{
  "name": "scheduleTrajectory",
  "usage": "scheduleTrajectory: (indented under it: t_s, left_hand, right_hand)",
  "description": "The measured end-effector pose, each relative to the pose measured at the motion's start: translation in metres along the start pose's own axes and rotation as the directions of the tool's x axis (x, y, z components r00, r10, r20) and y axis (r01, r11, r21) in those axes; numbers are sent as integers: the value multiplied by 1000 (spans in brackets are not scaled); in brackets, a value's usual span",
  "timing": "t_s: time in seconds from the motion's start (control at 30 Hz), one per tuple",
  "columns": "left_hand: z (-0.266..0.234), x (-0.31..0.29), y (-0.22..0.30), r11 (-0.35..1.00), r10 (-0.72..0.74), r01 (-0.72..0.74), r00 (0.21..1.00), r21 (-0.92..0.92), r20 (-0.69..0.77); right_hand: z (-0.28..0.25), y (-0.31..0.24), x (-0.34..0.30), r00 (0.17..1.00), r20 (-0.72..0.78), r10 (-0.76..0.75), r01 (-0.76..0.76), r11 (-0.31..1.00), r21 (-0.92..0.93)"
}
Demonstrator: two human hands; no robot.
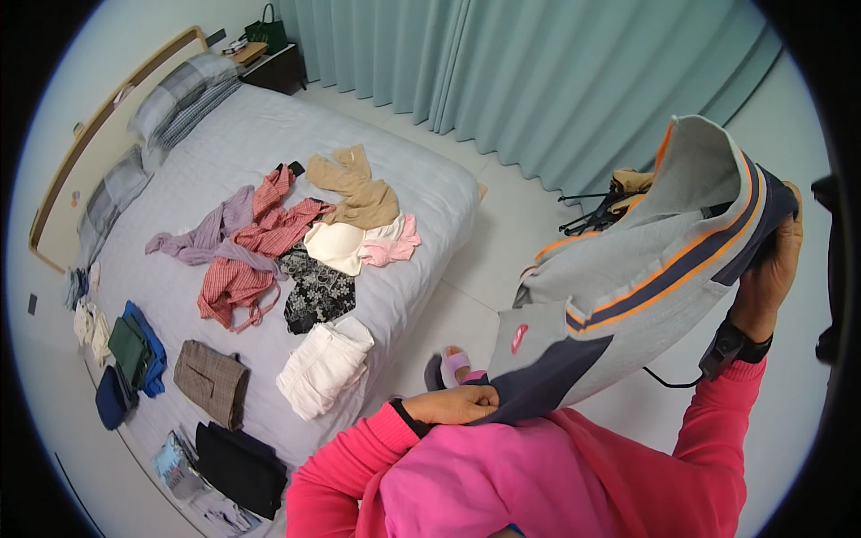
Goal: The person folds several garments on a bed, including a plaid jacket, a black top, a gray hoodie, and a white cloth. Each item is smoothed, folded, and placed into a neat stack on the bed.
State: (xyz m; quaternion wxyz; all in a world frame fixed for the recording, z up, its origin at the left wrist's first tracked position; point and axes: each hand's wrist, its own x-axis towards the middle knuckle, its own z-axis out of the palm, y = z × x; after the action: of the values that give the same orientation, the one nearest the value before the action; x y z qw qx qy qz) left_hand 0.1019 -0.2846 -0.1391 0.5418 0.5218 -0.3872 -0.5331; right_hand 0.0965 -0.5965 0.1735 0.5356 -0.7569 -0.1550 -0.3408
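Grey garment: hangs between our hands, beside the bed; we judge it light, soft, floppy and hardly fragile.
Left hand: fingers clamped on the lower navy panel.
Right hand: fingers clamped around the far navy edge, tips hidden.
Navy ends: sound holds, we think, since the limp middle probably sags.

The left arm bends across the front of the body, its bright pink sleeve ending at a dark band on the wrist; the left hand points rightward, fingers curled in a grip. The right arm reaches up and outward, a black device strapped at its wrist, the right hand raised higher, gripping, fingers partly hidden.
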Motion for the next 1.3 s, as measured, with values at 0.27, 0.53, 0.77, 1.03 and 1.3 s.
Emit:
scheduleTrajectory:
  t_s: [0.27,0.53,0.77,1.03,1.3]
  left_hand:
    - [13,13,10,980,6,-53,972,-192,-236]
    - [12,104,51,996,-73,72,997,-61,-12]
    - [14,133,43,937,-131,-31,892,-348,-433]
    - [13,159,37,960,-177,156,981,-233,-74]
    - [11,132,52,925,-192,151,978,-350,-87]
  right_hand:
    - [-25,66,10,994,13,105,-105,960,261]
    - [-66,110,12,999,49,18,-31,959,282]
    - [-105,157,28,994,96,54,-81,950,302]
    - [-115,165,27,990,125,70,-103,955,278]
    - [-115,132,1,995,-1,104,-101,962,254]
